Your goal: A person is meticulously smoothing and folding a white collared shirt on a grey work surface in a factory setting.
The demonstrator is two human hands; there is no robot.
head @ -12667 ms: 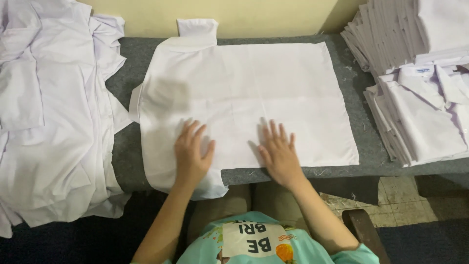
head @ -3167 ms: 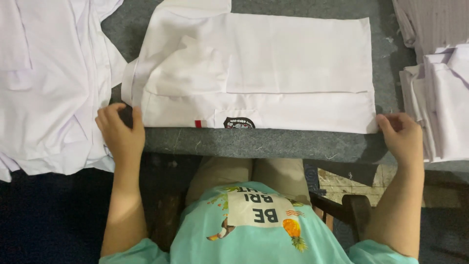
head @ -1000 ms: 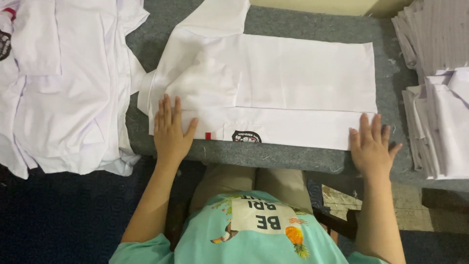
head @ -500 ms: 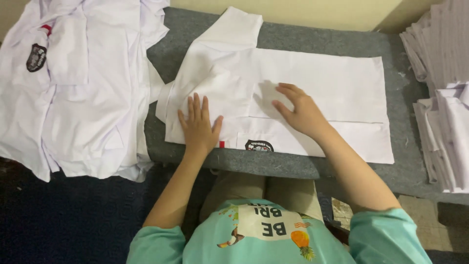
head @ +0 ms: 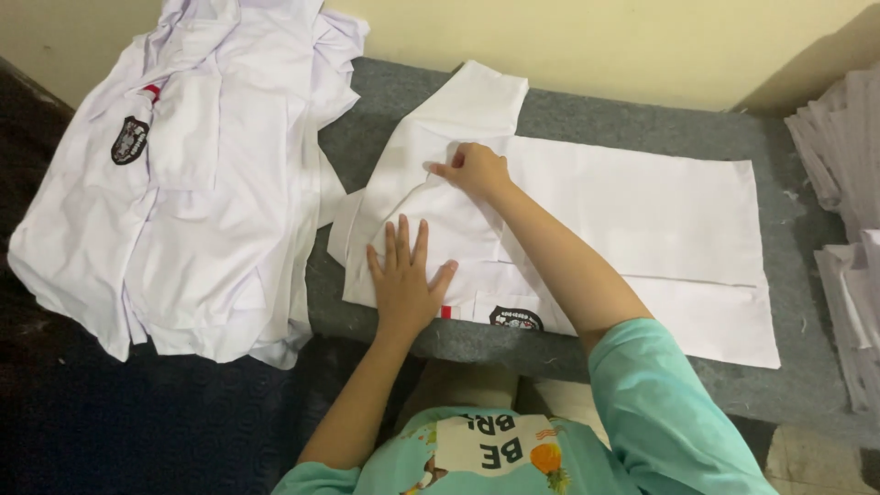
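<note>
A white shirt [head: 642,220] lies partly folded on the grey table [head: 587,119], its dark badge [head: 515,318] and a small red tag near the front edge. My left hand [head: 403,275] lies flat with fingers spread on the shirt's left part, pressing it down. My right hand [head: 474,170] reaches across further back and pinches a fold of the cloth near the sleeve [head: 467,105], which points toward the wall.
A loose heap of white shirts [head: 183,174] with a dark badge hangs over the table's left end. Stacks of folded white shirts [head: 848,238] stand at the right edge. A yellow wall runs along the back.
My right hand has moved left and back from the shirt's middle to the sleeve area and closed on a fold. My left hand stays flat on the shirt.
</note>
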